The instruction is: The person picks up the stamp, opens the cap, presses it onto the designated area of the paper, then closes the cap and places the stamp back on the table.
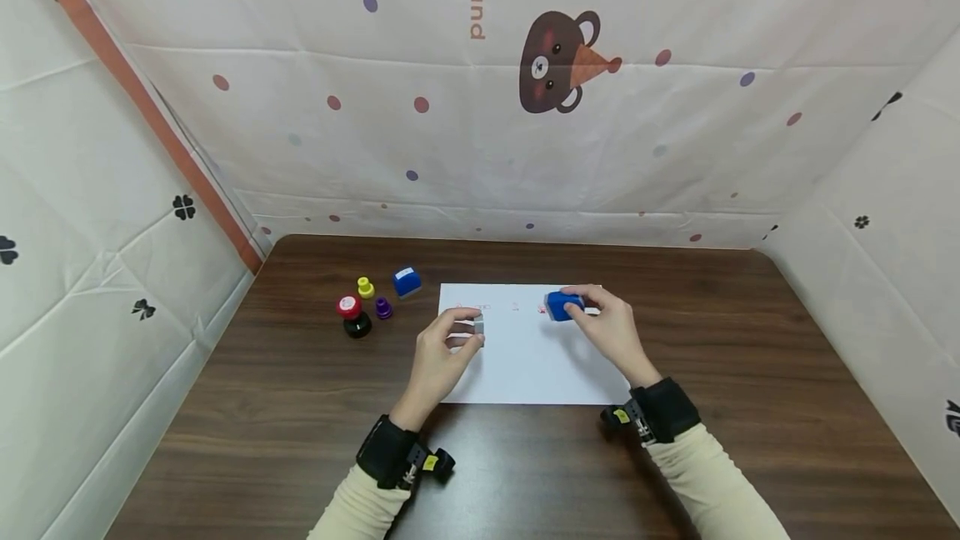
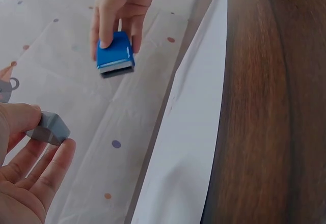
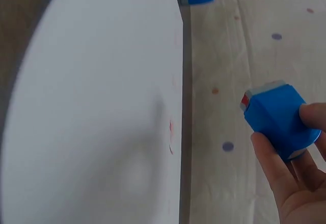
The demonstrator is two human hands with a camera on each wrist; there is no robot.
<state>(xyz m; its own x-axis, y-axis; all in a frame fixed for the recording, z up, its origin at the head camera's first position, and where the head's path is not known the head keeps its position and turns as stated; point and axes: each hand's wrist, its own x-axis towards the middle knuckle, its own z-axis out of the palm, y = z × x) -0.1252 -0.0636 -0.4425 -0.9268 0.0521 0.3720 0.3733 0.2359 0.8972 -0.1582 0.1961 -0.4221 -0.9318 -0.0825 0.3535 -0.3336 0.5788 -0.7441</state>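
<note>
My right hand [image 1: 609,330] grips a blue stamp [image 1: 562,306] just over the upper right part of a white sheet of paper [image 1: 525,365]. In the left wrist view the blue stamp [image 2: 114,52] shows its dark underside, tilted downward. A small grey translucent cap [image 2: 50,128] is pinched between the thumb and fingers of my left hand [image 1: 441,359], above the paper's left side. Small red marks [image 1: 542,309] run along the top of the sheet, one of them close to the stamp.
Left of the paper stand a second blue stamp [image 1: 407,282], a yellow stamp [image 1: 365,287], a purple stamp [image 1: 383,307] and a dark bottle-shaped stamp with a red top [image 1: 349,307]. The brown table [image 1: 300,415] meets patterned cloth [image 1: 450,148] at the back.
</note>
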